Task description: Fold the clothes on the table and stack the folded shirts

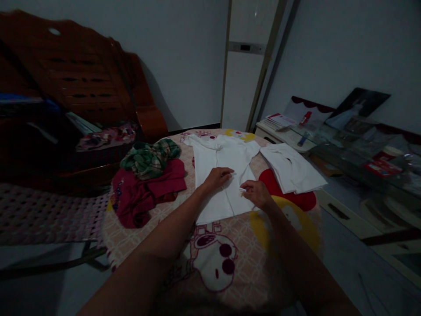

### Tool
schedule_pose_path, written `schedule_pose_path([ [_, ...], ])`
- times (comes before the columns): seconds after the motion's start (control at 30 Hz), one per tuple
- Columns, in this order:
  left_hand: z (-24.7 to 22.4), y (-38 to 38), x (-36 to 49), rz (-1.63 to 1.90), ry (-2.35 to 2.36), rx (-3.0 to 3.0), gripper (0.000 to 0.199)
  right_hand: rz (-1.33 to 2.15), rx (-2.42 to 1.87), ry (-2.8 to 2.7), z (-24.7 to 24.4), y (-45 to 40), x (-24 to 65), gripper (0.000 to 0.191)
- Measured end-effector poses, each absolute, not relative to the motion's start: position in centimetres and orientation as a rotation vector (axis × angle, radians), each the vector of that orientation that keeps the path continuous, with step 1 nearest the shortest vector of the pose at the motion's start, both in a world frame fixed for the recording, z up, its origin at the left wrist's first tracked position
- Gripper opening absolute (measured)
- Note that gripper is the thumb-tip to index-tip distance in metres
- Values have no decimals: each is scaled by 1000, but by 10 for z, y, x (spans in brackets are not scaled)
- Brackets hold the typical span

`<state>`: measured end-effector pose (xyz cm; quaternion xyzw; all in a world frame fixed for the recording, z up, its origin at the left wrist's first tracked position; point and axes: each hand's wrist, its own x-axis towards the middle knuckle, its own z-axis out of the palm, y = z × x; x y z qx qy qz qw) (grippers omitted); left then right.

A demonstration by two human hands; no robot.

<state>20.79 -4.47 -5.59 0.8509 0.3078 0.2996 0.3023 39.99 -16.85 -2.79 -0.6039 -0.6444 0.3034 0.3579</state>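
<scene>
A white short-sleeved shirt (210, 197) lies spread on the round patterned tablecloth (243, 263), collar away from me. Over its middle is my left hand (219, 176), fingers curled together; whether they hold fabric is too small to tell. My right hand (256, 192) pinches the shirt's right side near the lower part. Folded white clothes (292, 169) lie in a stack on the right. To the left, a green checked cloth (151, 159) rests on dark pink clothing (134, 197).
A wooden bench (82, 83) with clothes on it stands at the back left. On the right is a glass-topped cabinet (342, 160) holding papers, a red bottle (305, 118) and other items. A tall white appliance (245, 74) stands behind the table.
</scene>
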Motion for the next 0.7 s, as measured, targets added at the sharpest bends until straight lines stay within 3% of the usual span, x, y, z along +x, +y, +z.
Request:
schedule_pose_path([
  [0.13,-54,-52,212,806,589,2193,33,827,-1563,-1768,-29,-170,400,12],
  [0.3,-58,-59,216,709,414,2286,30,846,-1647,-1437,-30,-162,408,25],
  [0.7,-50,-68,214,576,597,2442,24,632,-1692,-829,-36,-41,465,24],
])
